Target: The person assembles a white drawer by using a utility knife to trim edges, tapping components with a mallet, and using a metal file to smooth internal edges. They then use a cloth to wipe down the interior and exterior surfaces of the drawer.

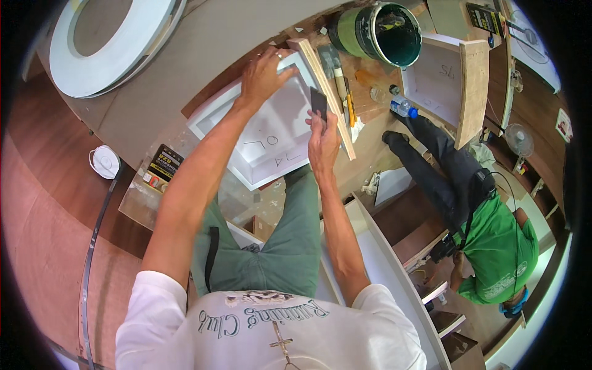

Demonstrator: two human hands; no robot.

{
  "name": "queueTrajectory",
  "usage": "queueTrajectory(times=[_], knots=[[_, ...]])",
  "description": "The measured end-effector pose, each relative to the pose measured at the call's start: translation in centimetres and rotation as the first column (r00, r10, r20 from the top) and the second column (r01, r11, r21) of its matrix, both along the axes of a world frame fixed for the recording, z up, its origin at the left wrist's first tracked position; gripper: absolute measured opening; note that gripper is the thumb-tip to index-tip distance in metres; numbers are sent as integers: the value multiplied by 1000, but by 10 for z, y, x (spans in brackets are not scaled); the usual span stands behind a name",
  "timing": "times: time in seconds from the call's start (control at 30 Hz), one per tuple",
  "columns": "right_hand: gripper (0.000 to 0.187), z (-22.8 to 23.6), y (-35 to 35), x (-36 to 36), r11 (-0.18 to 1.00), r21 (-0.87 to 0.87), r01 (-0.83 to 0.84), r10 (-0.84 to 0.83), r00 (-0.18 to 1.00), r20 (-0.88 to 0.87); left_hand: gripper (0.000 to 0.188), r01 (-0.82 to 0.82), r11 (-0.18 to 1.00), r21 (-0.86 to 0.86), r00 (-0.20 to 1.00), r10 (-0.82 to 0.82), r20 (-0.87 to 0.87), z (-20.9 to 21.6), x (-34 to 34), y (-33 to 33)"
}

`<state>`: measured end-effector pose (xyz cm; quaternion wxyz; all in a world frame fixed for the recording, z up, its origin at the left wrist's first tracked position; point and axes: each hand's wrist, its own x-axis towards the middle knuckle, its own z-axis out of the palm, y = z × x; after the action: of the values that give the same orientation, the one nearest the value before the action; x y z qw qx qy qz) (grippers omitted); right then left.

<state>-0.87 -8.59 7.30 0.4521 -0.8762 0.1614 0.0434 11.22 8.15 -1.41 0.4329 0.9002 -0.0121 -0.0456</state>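
Note:
A white drawer [264, 131] with a raw-wood front [327, 98] lies tilted on the work surface before me, handwritten marks inside it. My left hand [265, 77] grips its far-left wall, the thumb reaching inward and the fingers over the edge. Near the wooden front, my right hand [324, 139] pinches a small dark flat rectangular piece [318, 102] between thumb and fingers. The piece stands up close to the inner side of that front; whether it touches, I cannot tell.
A green-stained bucket [398, 37], brush [338, 77] and water bottle [404, 108] stand or lie beyond the front. Another drawer [425, 80] is at the right. White edging rolls [117, 46] lie far left. A person in green [499, 246] is at the right.

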Motion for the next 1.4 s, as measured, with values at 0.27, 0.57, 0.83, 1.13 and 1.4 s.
queueTrajectory(times=[0.27,0.57,0.83,1.13,1.4], knots=[[25,6,-11,-63,987,155,49,-19,982,-188,36,-86,976,-199,996,85,-10,-5,6,6],[23,14,-61,-106,978,203,53,2,965,-263,24,-30,996,89,988,16,156,18,-4,-23],[24,1,-106,-128,980,172,101,-45,953,-301,13,-113,993,46,965,99,242,0,-8,-20],[42,0,-94,-123,944,240,226,-113,906,-408,34,-46,980,-192,954,-14,-298,21,4,-1],[70,12,-15,-91,808,483,337,-124,899,-420,35,215,958,191,970,-187,-154,41,17,7]])
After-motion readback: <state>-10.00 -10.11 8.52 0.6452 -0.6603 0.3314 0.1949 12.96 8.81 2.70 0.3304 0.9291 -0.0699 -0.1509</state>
